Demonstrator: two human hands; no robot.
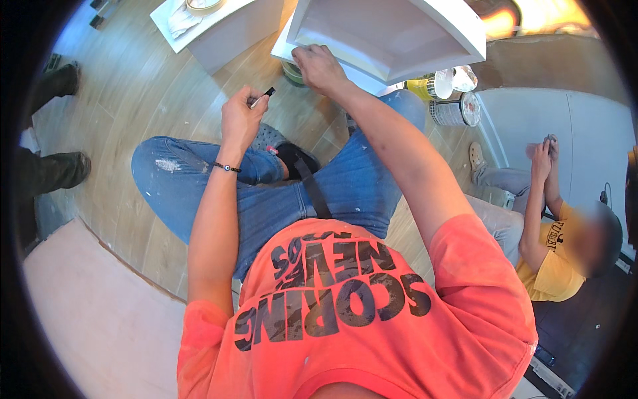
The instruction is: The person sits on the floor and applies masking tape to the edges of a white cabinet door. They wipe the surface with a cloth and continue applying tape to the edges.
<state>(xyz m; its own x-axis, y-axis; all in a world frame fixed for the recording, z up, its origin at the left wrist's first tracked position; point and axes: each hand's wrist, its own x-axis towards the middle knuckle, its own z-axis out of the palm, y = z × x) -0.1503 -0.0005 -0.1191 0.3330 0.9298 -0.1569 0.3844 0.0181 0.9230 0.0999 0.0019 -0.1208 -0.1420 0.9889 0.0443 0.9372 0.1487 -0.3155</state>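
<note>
My left hand (240, 114) is closed around a small slim tool (263, 97) with a black end and a light shaft; its exact kind is too small to tell. My right hand (320, 70) rests against the near left edge of a white open-fronted box unit (389, 36), fingers bent down onto it. Whatever may be under those fingers is hidden. Just below that hand, a green round container (291, 73) is partly covered by the unit and the hand.
Left of the unit stands another white piece (236, 33) with a cloth (183, 21) and a round ring-like item on top. Paint cans (457, 111) stand at the right. Another person (561, 246) sits at right; someone's legs (53, 169) show at left. A pale panel (86, 299) lies lower left.
</note>
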